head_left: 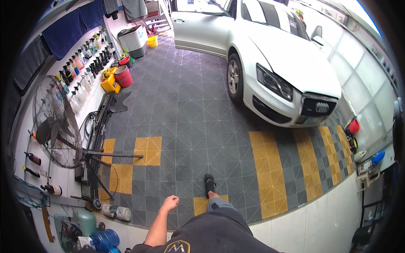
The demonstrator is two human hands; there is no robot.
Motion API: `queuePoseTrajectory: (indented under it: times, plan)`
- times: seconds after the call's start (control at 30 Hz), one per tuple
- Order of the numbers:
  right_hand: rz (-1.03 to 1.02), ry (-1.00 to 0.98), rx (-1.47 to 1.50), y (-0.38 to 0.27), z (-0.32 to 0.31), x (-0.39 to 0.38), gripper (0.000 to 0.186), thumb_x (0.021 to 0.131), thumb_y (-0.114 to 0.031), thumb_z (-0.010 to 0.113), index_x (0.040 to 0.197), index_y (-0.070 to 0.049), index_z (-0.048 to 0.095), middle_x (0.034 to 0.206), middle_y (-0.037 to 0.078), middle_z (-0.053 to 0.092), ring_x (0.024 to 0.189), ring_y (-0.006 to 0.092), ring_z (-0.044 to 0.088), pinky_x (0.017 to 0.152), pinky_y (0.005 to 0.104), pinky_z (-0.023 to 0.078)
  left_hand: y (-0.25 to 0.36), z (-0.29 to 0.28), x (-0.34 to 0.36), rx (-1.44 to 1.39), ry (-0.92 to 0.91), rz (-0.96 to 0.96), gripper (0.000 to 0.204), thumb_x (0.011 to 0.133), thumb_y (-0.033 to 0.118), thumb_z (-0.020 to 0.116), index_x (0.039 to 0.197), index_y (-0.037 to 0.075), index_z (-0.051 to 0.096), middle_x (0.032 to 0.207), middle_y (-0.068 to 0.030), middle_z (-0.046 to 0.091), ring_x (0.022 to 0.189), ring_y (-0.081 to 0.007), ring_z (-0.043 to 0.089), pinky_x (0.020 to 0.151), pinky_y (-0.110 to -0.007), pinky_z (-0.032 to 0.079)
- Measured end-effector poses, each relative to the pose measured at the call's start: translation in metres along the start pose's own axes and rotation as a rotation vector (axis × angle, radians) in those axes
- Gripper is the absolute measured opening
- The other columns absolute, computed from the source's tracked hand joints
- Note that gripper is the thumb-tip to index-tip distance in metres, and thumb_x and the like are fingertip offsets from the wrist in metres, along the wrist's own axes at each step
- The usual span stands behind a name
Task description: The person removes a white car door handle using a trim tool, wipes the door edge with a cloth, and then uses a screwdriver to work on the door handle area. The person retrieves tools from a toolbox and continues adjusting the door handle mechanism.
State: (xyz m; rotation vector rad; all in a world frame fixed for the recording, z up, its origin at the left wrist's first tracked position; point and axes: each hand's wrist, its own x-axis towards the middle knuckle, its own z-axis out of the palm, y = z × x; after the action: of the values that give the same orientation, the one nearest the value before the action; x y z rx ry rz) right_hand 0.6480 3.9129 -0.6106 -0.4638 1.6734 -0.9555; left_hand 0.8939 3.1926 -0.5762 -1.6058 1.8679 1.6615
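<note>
My left hand hangs over the tiled floor, in front of my body. Its fingers are curled in loosely, and nothing shows in them. My right hand is out of the picture. Below my dark shirt, one foot in a dark shoe is stretched forward on the floor. Ahead to the right stands a white car with its front toward me. One front door of the car hangs open on the left side. My left hand touches none of these things.
A black stand fan with splayed legs is at the left. Beyond it are shelves of spray bottles, a red bucket and a yellow container. Blue water jugs and a green tank sit lower left. Grey-and-yellow floor tiles stretch ahead.
</note>
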Motion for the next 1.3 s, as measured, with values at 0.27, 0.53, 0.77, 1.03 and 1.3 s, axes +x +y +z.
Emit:
queuePoseTrajectory:
  times: [0.27, 0.53, 0.77, 1.03, 1.3]
  plan:
    - [0.298, 0.095, -0.629, -0.395, -0.113, 0.543, 0.036, 0.090, -0.034, 0.066, 0.098, 0.000, 0.076, 0.098, 0.020, 0.074, 0.092, 0.0295, 0.072, 0.078, 0.0426, 0.055, 0.124, -0.132, 0.146, -0.167, 0.099, -0.171, 0.019, 0.094, 0.019, 0.063, 0.105, 0.007, 0.071, 0.087, -0.0045, 0.072, 0.070, -0.0129, 0.065, 0.063, -0.029, 0.052]
    - [-0.221, 0.304, -0.557, -0.916, -0.113, 0.851, 0.050, 0.094, -0.044, 0.060, 0.111, 0.001, 0.071, 0.089, 0.015, 0.073, 0.076, 0.0232, 0.070, 0.071, 0.0411, 0.054, 0.230, -0.259, 0.295, -0.749, 0.436, 0.011, 0.022, 0.104, 0.023, 0.052, 0.106, 0.005, 0.065, 0.092, -0.0071, 0.071, 0.079, -0.0142, 0.066, 0.063, -0.029, 0.051]
    - [0.084, 0.283, -0.599, -0.901, -0.108, 0.992, 0.060, 0.090, -0.044, 0.067, 0.112, 0.012, 0.069, 0.106, 0.025, 0.073, 0.099, 0.0313, 0.071, 0.089, 0.0412, 0.054, 0.613, -0.491, 0.352, -0.969, 0.346, 0.998, 0.036, 0.107, 0.038, 0.045, 0.091, 0.007, 0.055, 0.088, -0.0109, 0.066, 0.081, -0.0201, 0.062, 0.076, -0.033, 0.051]
    - [0.882, 0.144, -0.061, -0.794, -0.089, 1.038, 0.042, 0.099, -0.033, 0.057, 0.122, -0.001, 0.070, 0.119, 0.012, 0.070, 0.106, 0.0265, 0.066, 0.093, 0.0452, 0.050, 0.889, -0.733, 0.373, -0.176, -0.373, 1.994, 0.018, 0.093, 0.027, 0.069, 0.106, 0.016, 0.062, 0.071, -0.0035, 0.062, 0.060, -0.0177, 0.063, 0.051, -0.030, 0.045]
    - [0.393, 0.073, -0.766, -1.029, -0.170, 1.348, 0.038, 0.103, -0.028, 0.046, 0.131, -0.013, 0.067, 0.116, 0.016, 0.072, 0.100, 0.0307, 0.071, 0.086, 0.0414, 0.055, 1.061, -0.853, 0.547, -0.371, -0.440, 2.279, 0.034, 0.095, 0.022, 0.071, 0.126, 0.033, 0.064, 0.069, 0.0020, 0.056, 0.050, -0.0118, 0.048, 0.049, -0.026, 0.030]
